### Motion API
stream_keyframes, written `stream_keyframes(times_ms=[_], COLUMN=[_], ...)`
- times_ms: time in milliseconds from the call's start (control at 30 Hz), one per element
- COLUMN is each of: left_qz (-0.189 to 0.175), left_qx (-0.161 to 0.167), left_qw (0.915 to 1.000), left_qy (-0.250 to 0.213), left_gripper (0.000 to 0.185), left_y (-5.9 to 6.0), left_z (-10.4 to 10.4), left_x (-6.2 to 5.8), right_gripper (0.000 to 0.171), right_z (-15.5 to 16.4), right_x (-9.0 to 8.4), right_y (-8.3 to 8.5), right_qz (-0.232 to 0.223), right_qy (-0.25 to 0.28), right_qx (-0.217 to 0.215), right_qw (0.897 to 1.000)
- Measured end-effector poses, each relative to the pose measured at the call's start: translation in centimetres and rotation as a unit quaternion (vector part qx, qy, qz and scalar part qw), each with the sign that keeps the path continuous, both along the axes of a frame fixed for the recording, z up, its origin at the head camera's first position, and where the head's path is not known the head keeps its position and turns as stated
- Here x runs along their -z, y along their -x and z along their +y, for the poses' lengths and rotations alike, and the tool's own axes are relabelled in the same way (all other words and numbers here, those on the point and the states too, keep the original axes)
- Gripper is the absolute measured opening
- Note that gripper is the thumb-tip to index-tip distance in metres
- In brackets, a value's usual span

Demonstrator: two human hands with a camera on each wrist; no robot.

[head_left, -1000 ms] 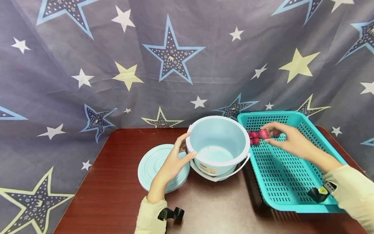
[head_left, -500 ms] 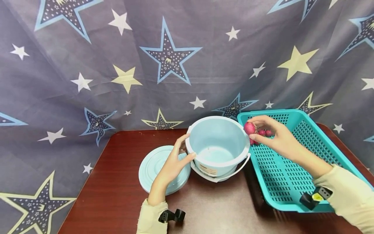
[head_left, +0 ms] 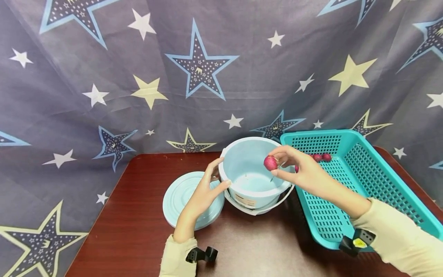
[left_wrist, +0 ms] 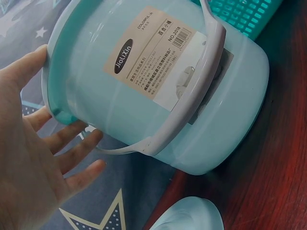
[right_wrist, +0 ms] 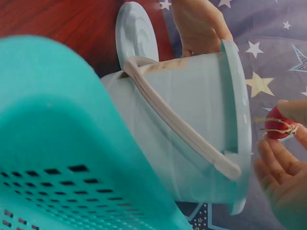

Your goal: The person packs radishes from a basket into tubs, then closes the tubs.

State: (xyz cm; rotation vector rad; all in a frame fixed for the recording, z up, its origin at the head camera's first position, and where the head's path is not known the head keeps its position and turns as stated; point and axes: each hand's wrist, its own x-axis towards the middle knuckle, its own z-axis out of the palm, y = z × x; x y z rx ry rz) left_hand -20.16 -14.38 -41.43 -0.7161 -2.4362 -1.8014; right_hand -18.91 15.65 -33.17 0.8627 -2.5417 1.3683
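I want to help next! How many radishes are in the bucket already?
None yet: the bucket looks empty, with its lid off beside it. The right hand holds one radish over it; the left hand steadies its rim. More radishes wait in the basket.

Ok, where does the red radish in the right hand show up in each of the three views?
Head: the radish sits centre-right, pinched by the right hand over the open light blue bucket.
Left wrist: not in view; only the bucket's labelled side, its handle and the left hand.
Right wrist: far right edge, at the fingertips, just past the bucket's rim.
Shared landmark: the bucket's white handle.
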Motion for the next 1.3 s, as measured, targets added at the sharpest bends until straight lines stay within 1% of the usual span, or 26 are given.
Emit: stream_keyframes(times_ms=[167, 367, 467, 700, 833, 1067, 1200, 1300], left_qz=[0.000, -0.008, -0.008, -0.010, -0.011, -0.011, -0.016, -0.018], left_qx=[-0.002, -0.003, -0.002, -0.001, 0.000, -0.001, -0.002, -0.003], left_qw=[1.0000, 1.0000, 1.0000, 0.9999, 0.9999, 0.9999, 0.9999, 0.9998], left_qy=[0.004, 0.004, 0.003, 0.003, 0.001, 0.000, 0.001, 0.002], left_gripper=[0.065, 0.065, 0.065, 0.065, 0.065, 0.065, 0.065, 0.064], left_y=[0.0, -0.2, -0.2, -0.1, -0.1, -0.1, -0.1, -0.1], left_z=[0.0, 0.0, -0.1, -0.1, -0.1, -0.1, -0.1, -0.1], left_x=[-0.2, -0.1, 0.0, 0.0, 0.0, -0.1, 0.0, 0.1], right_gripper=[0.037, 0.034, 0.033, 0.033, 0.032, 0.026, 0.025, 0.025], right_z=[-0.8, -1.4, -1.4, -1.5, -1.4, -0.7, 0.1, 1.0], right_x=[0.4, 1.0, 1.2, 1.2, 0.9, -0.3, -0.8, -0.9], right_y=[0.0, 0.1, 0.1, 0.2, 0.3, 0.6, 1.0, 1.4], right_qz=[-0.008, -0.014, -0.017, 0.003, 0.018, 0.027, 0.037, 0.042], right_qy=[-0.028, -0.090, -0.109, -0.136, -0.132, -0.088, -0.080, -0.081], right_qx=[-0.008, -0.009, -0.009, 0.001, 0.011, 0.027, 0.045, 0.067], right_qw=[1.000, 0.996, 0.994, 0.991, 0.991, 0.995, 0.995, 0.994])
